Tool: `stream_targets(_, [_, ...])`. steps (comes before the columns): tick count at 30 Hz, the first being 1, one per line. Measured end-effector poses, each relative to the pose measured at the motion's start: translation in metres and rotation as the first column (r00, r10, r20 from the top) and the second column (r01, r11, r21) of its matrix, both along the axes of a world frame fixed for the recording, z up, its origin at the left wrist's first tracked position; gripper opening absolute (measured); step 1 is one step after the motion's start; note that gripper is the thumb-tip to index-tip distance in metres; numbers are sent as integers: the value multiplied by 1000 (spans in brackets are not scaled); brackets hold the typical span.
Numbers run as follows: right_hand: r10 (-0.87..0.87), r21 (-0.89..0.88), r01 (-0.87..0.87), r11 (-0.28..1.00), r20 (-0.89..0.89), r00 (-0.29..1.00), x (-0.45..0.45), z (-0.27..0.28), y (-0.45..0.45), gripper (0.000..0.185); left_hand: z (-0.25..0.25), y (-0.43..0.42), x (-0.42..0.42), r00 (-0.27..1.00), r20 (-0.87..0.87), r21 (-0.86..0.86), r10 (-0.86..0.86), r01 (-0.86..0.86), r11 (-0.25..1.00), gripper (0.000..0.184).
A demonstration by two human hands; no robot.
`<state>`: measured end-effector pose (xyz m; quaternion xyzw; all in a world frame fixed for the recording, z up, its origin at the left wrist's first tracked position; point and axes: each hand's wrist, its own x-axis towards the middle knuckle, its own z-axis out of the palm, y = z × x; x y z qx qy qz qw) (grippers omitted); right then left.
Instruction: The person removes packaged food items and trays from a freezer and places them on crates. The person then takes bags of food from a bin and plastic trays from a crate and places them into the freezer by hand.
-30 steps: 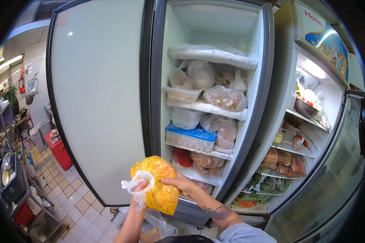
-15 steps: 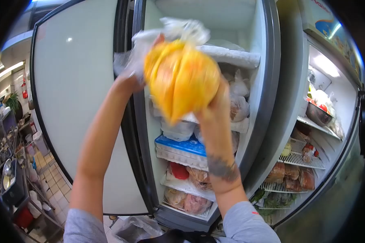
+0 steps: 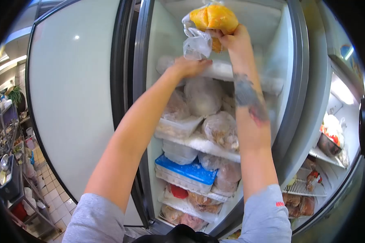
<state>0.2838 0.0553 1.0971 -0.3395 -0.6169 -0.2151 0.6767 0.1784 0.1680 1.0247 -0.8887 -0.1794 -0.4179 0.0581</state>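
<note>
High in the open upright freezer, my right hand point(image 3: 228, 37) grips a clear plastic bag of yellow food point(image 3: 215, 18) from below. What exactly the yellow food is, I cannot tell. The bag's loose, crumpled end point(image 3: 197, 45) hangs down on the left. Just under it is my left hand point(image 3: 190, 67), fingers stretched out to the right at the frosted edge of the upper shelf point(image 3: 219, 69). Its fingertips are partly blurred, and I see nothing held in them. Below the shelf lie frosty bags of frozen food point(image 3: 202, 96).
Lower shelves hold a blue-lidded container point(image 3: 186, 168), a white tub point(image 3: 179, 152) and bagged meat point(image 3: 221, 128). The freezer door point(image 3: 73, 101) stands open on the left. To the right, another lit fridge holds a metal bowl point(image 3: 329, 145). Kitchen shelving point(image 3: 12, 137) stands far left.
The bag of yellow food has gone up and away from me into the freezer's top. My left hand has come off the bag, down to the shelf edge. The view has shifted closer.
</note>
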Motion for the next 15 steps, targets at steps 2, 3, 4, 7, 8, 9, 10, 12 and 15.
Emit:
stream_targets(2, [136,-68,-147,987,-151,979,37,43,54,29,1,0,-2,999,-32,-12,11,-11,1000,48])
stream_targets(3, [447,-81,-538,839,-462,766,53,59,80,30,2,3,-2,998,-54,-27,18,-20,999,51])
stream_targets(4, [587,32,-828,560,-721,369,61,64,96,32,4,4,0,998,-67,-21,18,-20,1000,51])
stream_targets(7, [38,-383,-520,764,-777,628,45,60,91,38,2,9,-3,994,-107,-42,19,-23,999,52])
stream_targets(8, [-159,-508,-400,763,-747,646,48,65,90,36,3,8,-3,994,-109,-54,5,-11,998,53])
stream_targets(9, [-165,-510,-349,786,-717,677,56,70,87,37,4,9,1,994,-112,-61,-9,2,998,53])
stream_targets(10, [-170,-510,-295,808,-681,712,62,77,83,38,3,10,4,996,-85,-42,-30,27,999,54])
stream_targets(12, [-164,-468,-167,868,-587,793,62,82,73,47,-2,16,6,997,-22,-17,-67,67,998,55])
stream_targets(15, [-91,-479,-141,867,-429,899,45,83,65,52,3,45,35,990,87,276,-107,80,958,55])
